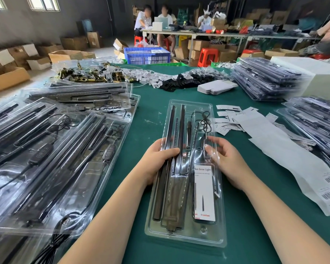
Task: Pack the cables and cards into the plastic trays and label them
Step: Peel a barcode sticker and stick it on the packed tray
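Head view: clear plastic tray (187, 187) lies lengthwise at centre frame on the green counter (246, 235), loaded with black rods, a coiled cable (206, 121) in its upper right pocket and a white "Grow Light" card (204, 191) lower right. Left hand (160, 159) grips the tray's left edge, thumb curled over the rods. Right hand (225, 159) holds the right edge, thumb pressing on top. Filled trays (51, 149) stacked at left, label strip (293, 162) at right.

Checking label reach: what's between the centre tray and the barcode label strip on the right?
Head view: only bare green table lies between the tray and the label strip.
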`<state>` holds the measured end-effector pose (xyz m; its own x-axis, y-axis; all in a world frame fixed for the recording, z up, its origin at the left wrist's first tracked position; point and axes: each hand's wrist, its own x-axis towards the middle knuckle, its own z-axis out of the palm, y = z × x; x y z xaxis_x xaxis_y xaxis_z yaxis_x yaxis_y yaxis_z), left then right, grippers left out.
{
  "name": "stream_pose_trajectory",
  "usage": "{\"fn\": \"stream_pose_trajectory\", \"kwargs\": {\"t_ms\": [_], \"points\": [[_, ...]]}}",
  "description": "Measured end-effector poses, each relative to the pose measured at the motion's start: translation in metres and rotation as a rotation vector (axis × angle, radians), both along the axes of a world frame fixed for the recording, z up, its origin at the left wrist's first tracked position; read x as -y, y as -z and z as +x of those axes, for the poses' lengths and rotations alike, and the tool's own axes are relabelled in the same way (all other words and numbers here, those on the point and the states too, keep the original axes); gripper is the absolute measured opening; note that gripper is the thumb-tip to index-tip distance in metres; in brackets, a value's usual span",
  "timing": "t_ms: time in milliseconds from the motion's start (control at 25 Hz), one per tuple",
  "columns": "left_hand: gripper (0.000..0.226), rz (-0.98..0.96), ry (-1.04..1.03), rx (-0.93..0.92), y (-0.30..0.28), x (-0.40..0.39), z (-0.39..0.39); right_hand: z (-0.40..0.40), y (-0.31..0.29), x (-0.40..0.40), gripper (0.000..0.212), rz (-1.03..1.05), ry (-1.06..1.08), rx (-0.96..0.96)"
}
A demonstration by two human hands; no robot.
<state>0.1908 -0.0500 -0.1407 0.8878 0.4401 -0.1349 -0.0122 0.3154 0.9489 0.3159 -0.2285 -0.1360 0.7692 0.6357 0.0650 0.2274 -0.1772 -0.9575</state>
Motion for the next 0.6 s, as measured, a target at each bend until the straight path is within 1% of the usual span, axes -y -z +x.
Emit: {"fn": "stream_pose_trajectory", "kwargs": {"t_ms": [120, 280, 360, 480, 600], "points": [[0.025, -0.014, 0.001, 0.005, 0.0001, 0.0002, 0.0000, -0.0020, 0.0006, 0.0005, 0.028, 0.045, 0.009, 0.017], [0.025, -0.016, -0.003, 0.014, 0.0007, -0.0005, -0.0006, -0.0035, 0.0026, 0.0010, 0.037, 0.096, 0.024, 0.001], [0.024, -0.010, -0.004, 0.016, 0.0009, 0.0000, -0.0009, -0.0042, 0.0029, 0.0020, 0.036, 0.121, 0.034, -0.008], [0.024, -0.011, -0.012, 0.022, 0.0025, -0.0007, -0.0010, -0.0047, 0.0016, 0.0006, 0.035, 0.143, 0.011, -0.065], [0.024, -0.015, -0.008, 0.028, 0.0027, -0.0013, -0.0013, -0.0038, -0.0027, -0.0004, 0.040, 0.186, -0.037, -0.172]]}}
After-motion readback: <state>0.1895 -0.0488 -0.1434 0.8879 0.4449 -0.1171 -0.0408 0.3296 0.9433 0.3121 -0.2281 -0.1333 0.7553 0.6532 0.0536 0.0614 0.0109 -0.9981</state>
